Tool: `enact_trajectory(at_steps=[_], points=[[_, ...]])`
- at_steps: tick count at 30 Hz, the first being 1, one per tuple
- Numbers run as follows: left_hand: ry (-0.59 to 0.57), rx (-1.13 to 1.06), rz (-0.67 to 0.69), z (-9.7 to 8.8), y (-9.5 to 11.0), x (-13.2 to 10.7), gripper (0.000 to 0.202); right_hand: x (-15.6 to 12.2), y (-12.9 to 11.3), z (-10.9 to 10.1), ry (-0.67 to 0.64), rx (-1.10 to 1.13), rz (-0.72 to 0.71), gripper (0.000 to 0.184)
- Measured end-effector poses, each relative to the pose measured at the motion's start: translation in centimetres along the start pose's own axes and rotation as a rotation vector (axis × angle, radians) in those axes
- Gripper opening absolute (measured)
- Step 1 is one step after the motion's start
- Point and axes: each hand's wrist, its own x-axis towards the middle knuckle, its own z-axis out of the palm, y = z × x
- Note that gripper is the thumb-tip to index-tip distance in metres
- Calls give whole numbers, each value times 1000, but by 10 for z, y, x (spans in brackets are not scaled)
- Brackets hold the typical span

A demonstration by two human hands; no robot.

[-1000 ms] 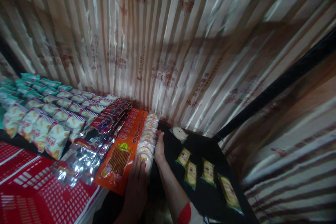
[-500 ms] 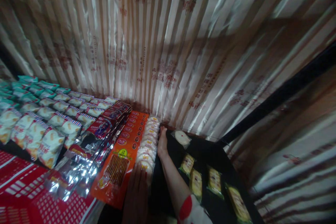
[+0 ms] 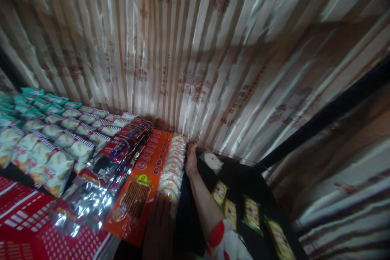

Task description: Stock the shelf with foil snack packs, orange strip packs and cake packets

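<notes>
A row of white round wrapped snacks (image 3: 172,166) runs away from me along the right side of a stacked orange snack packet (image 3: 143,178). My left hand (image 3: 158,221) lies dark and flat at the row's near end, fingers stretched out, touching the nearest wrapper and the orange packet's edge. Beside the far end of the row, my right hand (image 3: 191,161) stands on its edge with fingers extended forward and nothing visible in it. A single white round snack (image 3: 211,161) lies on the black surface to the right of that hand.
Several yellow wrapped cakes (image 3: 252,212) lie scattered at the right. Dark red and silver packets (image 3: 122,146), white snack bags (image 3: 57,170) and green bags (image 3: 39,103) fill the left. A red basket (image 3: 27,219) sits near left. A pleated curtain (image 3: 195,57) hangs behind.
My right hand has shifted slightly right, leaving a small gap from the row's far end. My left hand stays nearly in place at the near end.
</notes>
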Motion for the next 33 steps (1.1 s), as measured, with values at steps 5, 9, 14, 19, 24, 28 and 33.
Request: enact_trajectory(at_steps=[5,9,14,19,24,28,33], points=[[-41,-21,-17,-15,5,6,62,-41,-9,-20,66,-35,-11,72],[-65,-6,22,-25,9,13,57,-103,-12,-40,72,-37,-77,72],[-125,-11,70,-40,16,14,41,-197,-11,-70,77,-184,-138,56],[-267,-154,198,-67,27,-3,32,-270,-8,-105,56,-470,-165,40],[-509,-324,233,-82,42,-36,28,-299,8,-134,-27,-748,-144,32],[-597,-254,159,-66,48,-73,29,-302,29,-149,-61,-981,-75,35],[-736,-117,48,-36,42,-110,44,-307,47,-157,-61,-1130,-176,38]])
